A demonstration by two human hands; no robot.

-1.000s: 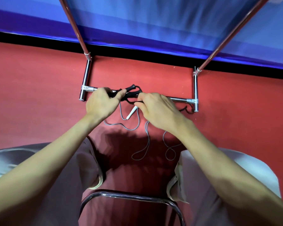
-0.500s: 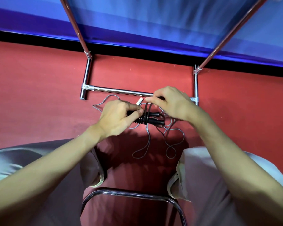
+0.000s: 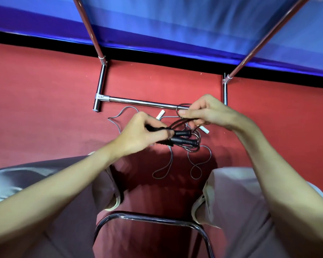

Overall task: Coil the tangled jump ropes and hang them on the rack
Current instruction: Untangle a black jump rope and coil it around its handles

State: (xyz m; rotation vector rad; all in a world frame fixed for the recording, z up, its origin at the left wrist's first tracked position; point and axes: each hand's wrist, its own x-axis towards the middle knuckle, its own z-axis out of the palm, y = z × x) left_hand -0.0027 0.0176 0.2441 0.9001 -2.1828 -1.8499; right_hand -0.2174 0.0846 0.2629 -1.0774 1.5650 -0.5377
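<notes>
Two black handles (image 3: 183, 137) gripped in left hand (image 3: 144, 133); right hand (image 3: 207, 112) pinches dark cord loops (image 3: 183, 122) at 1 o'clock, near rack bar (image 3: 142, 103). Grey rope (image 3: 194, 164) loose on floor at 6. Coiling step; next, likely wrap and hang.

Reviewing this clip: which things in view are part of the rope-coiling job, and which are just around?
In the job:
black jump rope handles, gripped by the left hand
dark rope loops, pinched by the right hand
grey rope with white handles on the floor
chrome rack bar

Just around:
chair frame
blue curtain
red carpet
</notes>
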